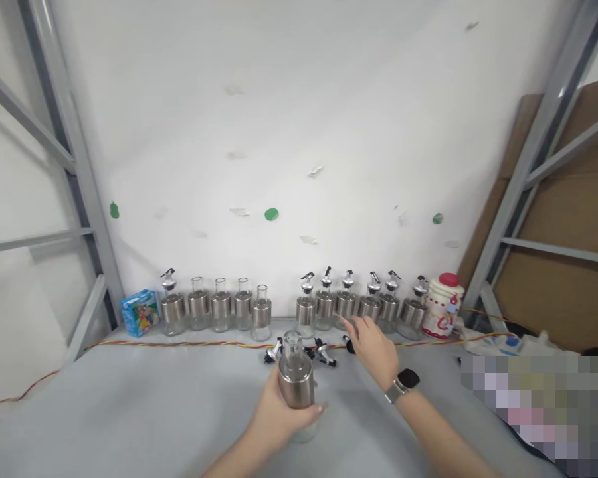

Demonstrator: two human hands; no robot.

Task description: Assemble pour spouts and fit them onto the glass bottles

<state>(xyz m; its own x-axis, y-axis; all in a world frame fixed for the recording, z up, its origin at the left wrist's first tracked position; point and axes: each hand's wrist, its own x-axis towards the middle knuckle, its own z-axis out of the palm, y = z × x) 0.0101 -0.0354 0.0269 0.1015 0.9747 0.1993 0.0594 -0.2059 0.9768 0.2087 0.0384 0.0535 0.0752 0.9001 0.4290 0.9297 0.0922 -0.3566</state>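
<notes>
My left hand (279, 411) is wrapped round a glass oil bottle (298, 385) with a steel sleeve; its neck is bare and it stands upright over the table. My right hand (371, 342), wearing a watch, reaches forward with fingers apart, nothing visible in them. Just under it lies a black pour spout (349, 344), partly hidden. Another pour spout (325, 353) lies to the right of the held bottle, and a further pour spout (274, 352) to its left. More spout parts behind the bottle are mostly hidden.
Along the wall stand several bottles with spouts (305, 311) and several bare-necked bottles (262, 312). A blue box (140, 312) is at the left end, a white and red jar (441, 305) at the right. A twisted cable (204, 342) crosses the grey table (129, 411). Metal frames flank it.
</notes>
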